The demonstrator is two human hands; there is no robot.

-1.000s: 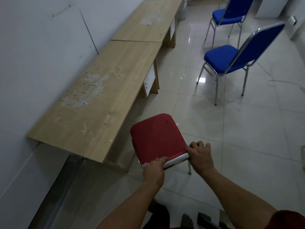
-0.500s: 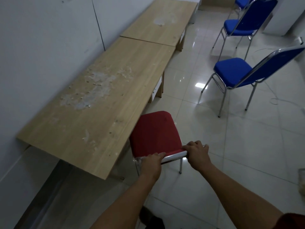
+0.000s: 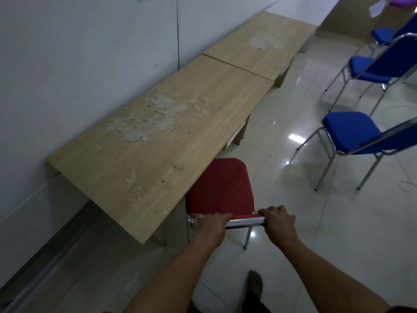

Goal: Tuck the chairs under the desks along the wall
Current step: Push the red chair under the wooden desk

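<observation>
A red chair (image 3: pixel 220 188) with a chrome frame stands at the front edge of the near wooden desk (image 3: pixel 146 141), its seat's left side slipping under the desktop. My left hand (image 3: pixel 213 227) and my right hand (image 3: pixel 279 224) both grip the chrome top bar of its backrest. A second wooden desk (image 3: pixel 259 50) continues along the white wall beyond. A blue chair (image 3: pixel 352 132) stands free on the tiled floor to the right, with another blue chair (image 3: pixel 370 68) behind it.
A third blue chair (image 3: pixel 383 33) is partly seen at the far right. A white cable (image 3: pixel 406 186) lies on the floor near the right edge. My foot (image 3: pixel 255 285) is on the glossy tiles below the red chair.
The red chair has moved left and forward, from standing apart from the near desk to partly under its edge. Both hands kept their grip on the backrest bar.
</observation>
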